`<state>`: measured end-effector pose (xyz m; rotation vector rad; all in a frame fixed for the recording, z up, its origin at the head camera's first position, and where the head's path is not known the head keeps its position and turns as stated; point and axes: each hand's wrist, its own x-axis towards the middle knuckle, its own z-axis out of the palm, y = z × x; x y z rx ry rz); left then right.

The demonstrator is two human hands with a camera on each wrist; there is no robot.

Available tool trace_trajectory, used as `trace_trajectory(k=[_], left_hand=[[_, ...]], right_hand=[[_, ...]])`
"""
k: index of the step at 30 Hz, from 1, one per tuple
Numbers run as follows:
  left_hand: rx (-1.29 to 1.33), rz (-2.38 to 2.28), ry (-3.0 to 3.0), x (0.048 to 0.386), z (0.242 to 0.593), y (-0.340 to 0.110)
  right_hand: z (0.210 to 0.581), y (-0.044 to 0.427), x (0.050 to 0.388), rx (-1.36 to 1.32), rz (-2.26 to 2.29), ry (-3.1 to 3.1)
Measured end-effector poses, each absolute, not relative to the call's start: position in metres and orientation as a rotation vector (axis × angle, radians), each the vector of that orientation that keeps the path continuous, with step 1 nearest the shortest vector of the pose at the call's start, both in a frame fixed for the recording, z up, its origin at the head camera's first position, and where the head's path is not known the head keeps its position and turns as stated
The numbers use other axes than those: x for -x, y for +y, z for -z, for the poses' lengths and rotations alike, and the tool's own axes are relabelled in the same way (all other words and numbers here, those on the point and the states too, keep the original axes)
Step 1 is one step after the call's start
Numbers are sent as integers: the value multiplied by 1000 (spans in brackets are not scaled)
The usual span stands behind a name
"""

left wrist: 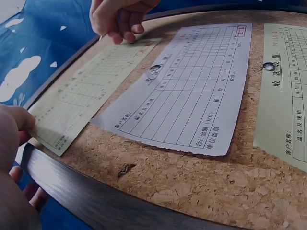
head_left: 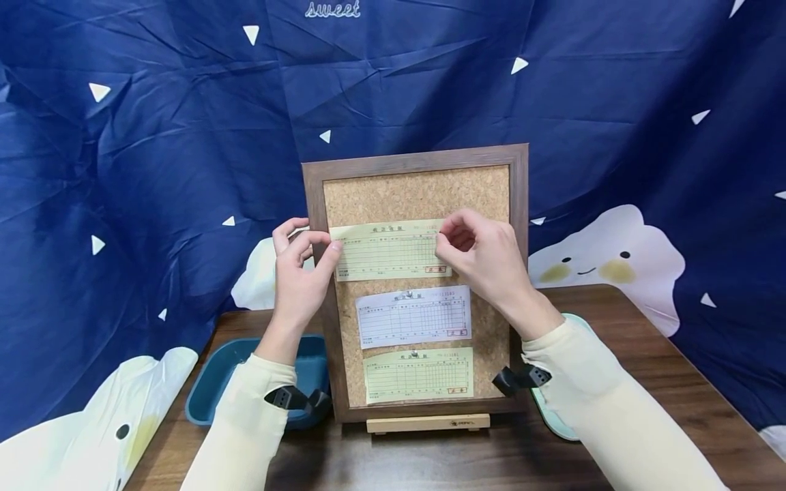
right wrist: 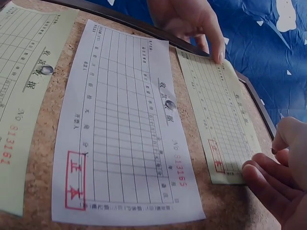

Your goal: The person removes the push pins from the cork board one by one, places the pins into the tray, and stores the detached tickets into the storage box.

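Nearest, a cream left sleeve (head_left: 245,419) and right sleeve (head_left: 620,416) reach past the light wooden ledge (head_left: 428,424) at the foot of a framed corkboard (head_left: 424,194). Low on the cork, a pale green slip (head_left: 419,378) is already fixed with a clear tack (right wrist: 46,70); the white slip (head_left: 414,322) just above has a second tack (right wrist: 170,105), so two of the three appear finished. The top slip (head_left: 383,254), also pale green, lies against the cork between both hands with no tack visible; securing it looks like the part left. The left hand (head_left: 301,279) has its grip together on that slip's left end, beside the frame, while the right hand (head_left: 488,256) has its grip clamped on the right end; whether the fingertips hide a tack cannot be told. The board stands on a dark wood-grain counter (head_left: 663,354), a blue tub (head_left: 211,382) partly behind the left sleeve, a pale green tray (head_left: 555,419) partly behind the right. Farthest back hangs a creased navy curtain (head_left: 405,82) printed with white triangles, clouds and the word "sweet".
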<state>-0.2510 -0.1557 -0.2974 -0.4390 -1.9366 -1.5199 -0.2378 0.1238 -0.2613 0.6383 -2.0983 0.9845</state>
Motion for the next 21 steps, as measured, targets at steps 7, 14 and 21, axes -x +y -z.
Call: trace_trajectory(k=[7, 14, 21], left_hand=[[451, 1510, -1902, 249, 298, -159], [442, 1522, -1884, 250, 300, -162], [469, 1552, -1837, 250, 297, -164]], right_hand=[[266, 133, 237, -630, -981, -2060], [269, 140, 238, -606, -983, -2028], [267, 146, 235, -594, -1006, -2017]])
